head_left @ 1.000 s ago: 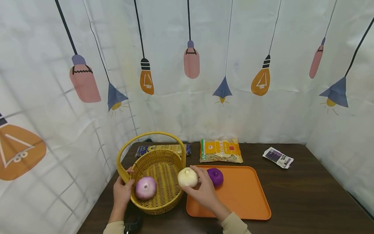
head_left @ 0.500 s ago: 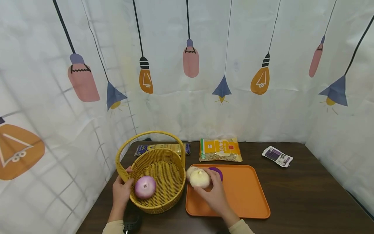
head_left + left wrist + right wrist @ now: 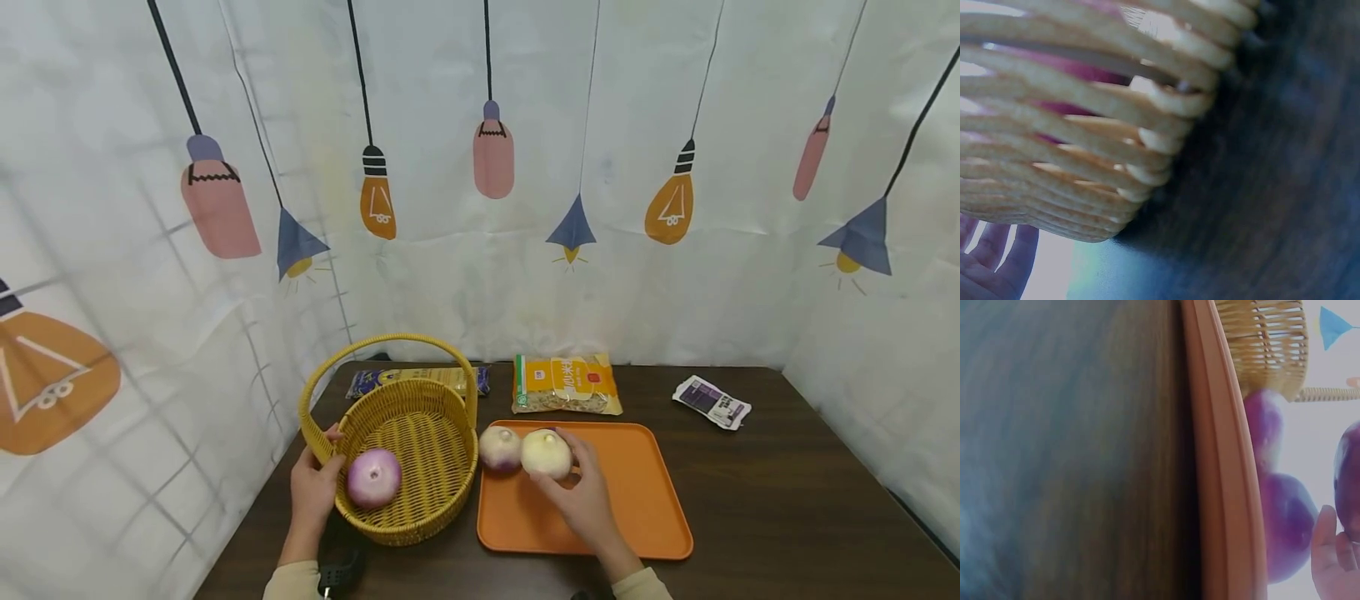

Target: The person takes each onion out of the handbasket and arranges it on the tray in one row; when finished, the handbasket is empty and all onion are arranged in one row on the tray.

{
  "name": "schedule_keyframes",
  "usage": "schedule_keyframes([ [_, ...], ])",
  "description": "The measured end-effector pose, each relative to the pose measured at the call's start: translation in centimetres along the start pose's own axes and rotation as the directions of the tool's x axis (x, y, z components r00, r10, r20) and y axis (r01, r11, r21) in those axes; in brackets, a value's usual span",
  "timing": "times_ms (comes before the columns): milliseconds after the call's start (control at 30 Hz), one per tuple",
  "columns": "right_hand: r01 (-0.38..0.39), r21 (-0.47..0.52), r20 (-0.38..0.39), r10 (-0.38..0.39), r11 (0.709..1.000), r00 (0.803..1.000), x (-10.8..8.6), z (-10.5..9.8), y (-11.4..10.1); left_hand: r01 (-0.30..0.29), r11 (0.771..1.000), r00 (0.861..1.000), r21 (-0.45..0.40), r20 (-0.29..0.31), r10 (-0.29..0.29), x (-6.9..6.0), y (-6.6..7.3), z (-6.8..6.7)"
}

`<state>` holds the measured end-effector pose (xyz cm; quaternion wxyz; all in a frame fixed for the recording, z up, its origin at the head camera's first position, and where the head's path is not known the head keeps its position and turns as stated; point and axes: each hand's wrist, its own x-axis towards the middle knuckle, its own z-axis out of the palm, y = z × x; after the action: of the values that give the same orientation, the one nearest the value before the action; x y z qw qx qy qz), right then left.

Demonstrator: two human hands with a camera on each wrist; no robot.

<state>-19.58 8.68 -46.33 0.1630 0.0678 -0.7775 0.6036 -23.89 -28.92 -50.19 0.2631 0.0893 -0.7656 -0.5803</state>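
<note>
On the left, my left hand [image 3: 313,487] grips the yellow wicker basket [image 3: 408,527] by its rim near the handle's base. A purple onion [image 3: 373,478] lies inside, and its colour shows through the weave in the left wrist view. My right hand [image 3: 585,492] holds an onion [image 3: 546,454], pale on its upper side, above the orange tray [image 3: 585,540]. Just left of it, another onion [image 3: 500,447] sits on the tray by the basket. The right wrist view shows a purple onion [image 3: 1285,525] below the held one; in the head view it is mostly hidden.
Behind the tray lies a yellow bag of grain [image 3: 567,385]. A long blue and yellow packet [image 3: 420,382] is partly behind the basket. At the back right is a small white and purple packet [image 3: 712,402]. A patterned curtain [image 3: 480,275] encloses the dark table.
My right hand has carried its onion rightward, from the basket's right edge to above the tray. The onion at the tray's left has come into full view. My left hand stays on the basket.
</note>
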Motion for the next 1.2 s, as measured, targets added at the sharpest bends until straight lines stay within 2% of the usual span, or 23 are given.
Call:
schedule_keyframes([
  [200,0.009,-0.046,-0.03,-0.01,0.999,0.999,-0.1,-0.8,-0.2,-0.005,1.0,1.0,0.005,-0.02,0.005,-0.2,0.0,-0.1],
  [500,0.01,-0.102,-0.095,-0.02,0.995,0.995,0.6,-2.6,0.4,-0.004,1.0,1.0,0.018,-0.016,0.004,0.0,-0.3,0.0],
  [733,-0.058,-0.148,-0.108,0.042,0.987,0.993,1.9,-3.7,5.1,0.004,0.999,1.0,0.034,-0.019,-0.004,0.1,-0.4,-0.1],
  [1067,-0.09,-0.176,-0.179,0.059,0.98,0.982,2.1,-5.1,6.4,0.013,0.999,1.0,0.047,-0.023,-0.012,0.1,-0.4,0.0],
  [1200,-0.133,-0.153,-0.179,0.105,0.979,0.978,1.9,-5.5,6.8,0.016,0.999,1.0,0.043,-0.022,-0.015,0.1,-0.4,0.0],
])
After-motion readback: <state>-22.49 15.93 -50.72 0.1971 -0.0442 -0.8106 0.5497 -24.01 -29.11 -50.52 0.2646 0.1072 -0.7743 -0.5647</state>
